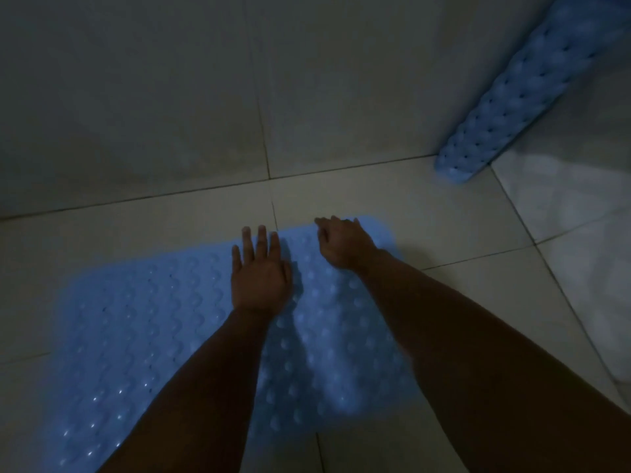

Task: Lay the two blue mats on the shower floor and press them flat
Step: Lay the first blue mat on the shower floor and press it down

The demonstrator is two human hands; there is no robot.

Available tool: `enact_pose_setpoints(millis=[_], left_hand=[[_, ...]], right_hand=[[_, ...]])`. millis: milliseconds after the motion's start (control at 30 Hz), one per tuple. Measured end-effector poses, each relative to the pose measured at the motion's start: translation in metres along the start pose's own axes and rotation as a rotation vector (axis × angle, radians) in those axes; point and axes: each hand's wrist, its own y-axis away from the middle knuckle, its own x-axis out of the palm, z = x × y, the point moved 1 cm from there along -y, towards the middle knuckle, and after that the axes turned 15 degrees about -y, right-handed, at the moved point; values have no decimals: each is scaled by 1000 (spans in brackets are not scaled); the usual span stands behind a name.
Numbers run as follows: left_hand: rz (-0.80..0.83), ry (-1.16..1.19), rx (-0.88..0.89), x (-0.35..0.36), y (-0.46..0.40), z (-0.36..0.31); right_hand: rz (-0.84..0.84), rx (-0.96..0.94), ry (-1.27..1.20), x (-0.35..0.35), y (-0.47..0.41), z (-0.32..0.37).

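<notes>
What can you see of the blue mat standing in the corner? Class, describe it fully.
The mat in the corner is light blue and looks like soft rubber or plastic, covered in rows of rounded bumps with small dark holes between them. It stands tilted, its lower end on the floor tiles where the walls meet, its upper part running out of view at the top right. It appears to lean on the wall. Neither hand touches it.
</notes>
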Motion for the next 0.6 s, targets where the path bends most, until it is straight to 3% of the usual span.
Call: enact_pose_setpoints(millis=[200,300,433,600], left_hand=[[35,19,147,1,-23,-80],[35,50,210,16,-34,-107],[68,38,223,46,-37,-119],[-108,4,202,61,-27,-121]], right_hand=[[-309,29,-228,-17,8,-58],[-424,33,-224,-20,14,-82],[-379,13,-161,-23,22,-102],[-296,1,-139,-23,23,-111]])
